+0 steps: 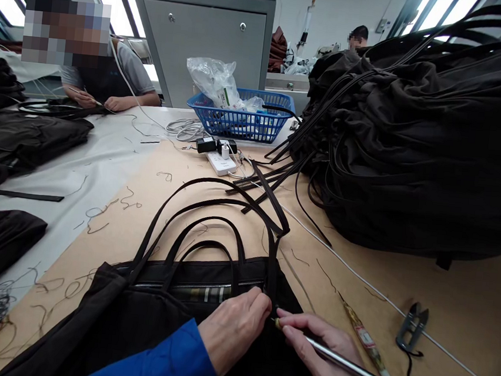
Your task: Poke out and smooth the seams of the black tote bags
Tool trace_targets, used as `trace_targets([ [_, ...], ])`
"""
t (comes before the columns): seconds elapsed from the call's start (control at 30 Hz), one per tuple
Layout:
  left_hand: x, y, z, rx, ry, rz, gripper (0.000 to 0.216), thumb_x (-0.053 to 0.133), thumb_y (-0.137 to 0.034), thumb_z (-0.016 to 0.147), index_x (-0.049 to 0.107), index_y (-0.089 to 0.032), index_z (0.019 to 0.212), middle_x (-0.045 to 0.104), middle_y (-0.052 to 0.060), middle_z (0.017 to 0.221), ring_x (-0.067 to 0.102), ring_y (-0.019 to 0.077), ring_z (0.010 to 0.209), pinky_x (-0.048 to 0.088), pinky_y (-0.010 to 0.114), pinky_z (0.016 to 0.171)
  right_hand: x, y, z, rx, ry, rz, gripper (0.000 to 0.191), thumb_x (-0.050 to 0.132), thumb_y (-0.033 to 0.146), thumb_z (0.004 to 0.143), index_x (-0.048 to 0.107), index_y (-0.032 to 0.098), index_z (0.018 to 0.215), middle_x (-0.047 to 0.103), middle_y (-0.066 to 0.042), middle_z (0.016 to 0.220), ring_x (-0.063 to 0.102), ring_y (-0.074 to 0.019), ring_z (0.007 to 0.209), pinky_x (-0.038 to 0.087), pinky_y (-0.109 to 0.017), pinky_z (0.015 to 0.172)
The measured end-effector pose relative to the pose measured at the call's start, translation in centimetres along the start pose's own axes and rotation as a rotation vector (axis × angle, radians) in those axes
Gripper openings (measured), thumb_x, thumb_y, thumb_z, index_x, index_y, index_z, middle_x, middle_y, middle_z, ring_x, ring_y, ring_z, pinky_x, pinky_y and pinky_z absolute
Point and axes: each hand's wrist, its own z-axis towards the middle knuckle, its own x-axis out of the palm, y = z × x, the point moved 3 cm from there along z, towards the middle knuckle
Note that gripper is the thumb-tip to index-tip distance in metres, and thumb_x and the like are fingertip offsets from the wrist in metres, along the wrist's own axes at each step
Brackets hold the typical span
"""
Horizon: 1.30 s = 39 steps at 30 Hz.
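A black bag [141,313] with a zipper and long black straps [213,208] lies on the tan table right in front of me. My left hand [232,328], in a blue sleeve, pinches the bag's fabric near the zipper's right end. My right hand [327,355] is closed on a thin metal tool [348,368] held like a pen. The tool's tip touches the fabric beside my left fingers.
A big heap of black bags [423,139] fills the right side. A thread snipper [412,328] and a second slim tool [363,335] lie at right. A blue basket [243,122] and a power strip [221,163] sit farther back. Another person [111,74] works at far left.
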Motion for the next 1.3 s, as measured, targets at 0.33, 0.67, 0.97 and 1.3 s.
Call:
trace_targets([
  [0.33, -0.1, 0.1, 0.0, -0.011, 0.016, -0.007, 0.015, 0.037, -0.006, 0.09, 0.049, -0.015, 0.088, 0.057, 0.003, 0.08, 0.062, 0.0169, 0.066, 0.054, 0.028, 0.058, 0.0, 0.1, 0.0, -0.006, -0.005, -0.01, 0.026, 0.055, 0.042, 0.086, 0.072, 0.023, 0.085, 0.07, -0.005, 0.097, 0.064, -0.0232, 0.099, 0.051, -0.024, 0.086],
  [0.67, -0.5, 0.1, 0.0, -0.043, 0.077, -0.017, 0.014, 0.039, -0.005, 0.089, 0.048, -0.017, 0.087, 0.057, 0.002, 0.081, 0.061, 0.0143, 0.068, 0.052, 0.023, 0.061, 0.1, 0.0, 0.1, -0.009, -0.014, 0.006, 0.026, 0.056, 0.042, 0.085, 0.073, 0.023, 0.086, 0.071, -0.005, 0.096, 0.064, -0.0238, 0.098, 0.052, -0.025, 0.085],
  [0.97, -0.5, 0.0, -0.1, -0.046, 0.061, -0.05, 0.014, 0.036, -0.008, 0.091, 0.047, -0.017, 0.088, 0.057, 0.002, 0.081, 0.061, 0.0157, 0.068, 0.05, 0.025, 0.059, 0.0, 0.1, -0.1, -0.003, 0.011, 0.007, 0.025, 0.055, 0.041, 0.087, 0.072, 0.023, 0.088, 0.07, -0.005, 0.098, 0.063, -0.0228, 0.101, 0.049, -0.025, 0.088],
  [1.3, -5.2, 5.1, 0.1, -0.29, -0.287, 0.05, 0.02, 0.031, -0.006, 0.089, 0.049, -0.015, 0.086, 0.055, 0.005, 0.079, 0.06, 0.0182, 0.07, 0.052, 0.031, 0.066, 0.4, -0.3, -0.5, 0.133, -0.125, 0.179, 0.036, 0.055, 0.055, 0.082, 0.066, 0.021, 0.079, 0.069, -0.004, 0.094, 0.065, -0.0195, 0.081, 0.051, -0.022, 0.071],
])
